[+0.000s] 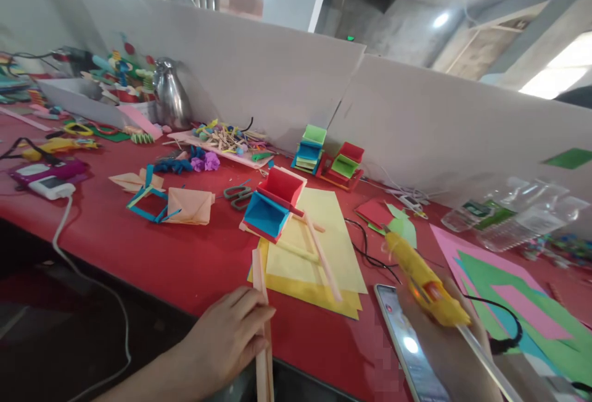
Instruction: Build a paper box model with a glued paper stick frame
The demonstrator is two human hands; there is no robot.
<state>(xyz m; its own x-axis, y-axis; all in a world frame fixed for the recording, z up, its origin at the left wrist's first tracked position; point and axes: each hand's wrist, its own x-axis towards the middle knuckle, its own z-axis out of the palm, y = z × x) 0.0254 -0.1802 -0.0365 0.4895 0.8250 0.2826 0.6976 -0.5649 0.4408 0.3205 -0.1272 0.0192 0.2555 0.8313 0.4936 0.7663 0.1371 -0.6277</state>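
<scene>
A crafter's left hand (231, 331) grips a long, pale paper strip (257, 269) at the near edge of a red table (222, 260), fingers closed over it, with the strip's lower end reaching past that edge. The right hand (430, 349) is wrapped around a yellow hot-glue gun (416, 269), a clear glue stick (485, 362) jutting from its back, over a smartphone (404, 334) lying toward the table's near right side. Beyond the strip, a red and blue folded-paper piece (277, 198) rests partly on yellow sheets (345, 254). The step appears to be preparing the strip for gluing, as the nozzle is well apart from it. The next move would seem to call for a steady strip and a nozzle brought over its surface, clear of the fingers.
</scene>
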